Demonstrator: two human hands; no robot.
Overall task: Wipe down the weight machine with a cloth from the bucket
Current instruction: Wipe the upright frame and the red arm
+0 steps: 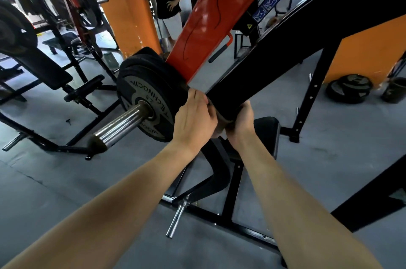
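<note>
Black bar (274, 66) has a dark cloth (220, 124) round its end. Both arms reach out; left hand (193, 117) and right hand (241, 118) curl round the cloth.

I am in a gym: weight plates (140, 92) on a chrome sleeve (123, 124) just left of my fingers (197, 98), a padded bench (44, 68) farther left, loose plates (349, 88) floored far right.

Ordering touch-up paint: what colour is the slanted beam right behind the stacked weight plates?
The beam is red-orange with thin dark lines; head view shows it best.
</note>
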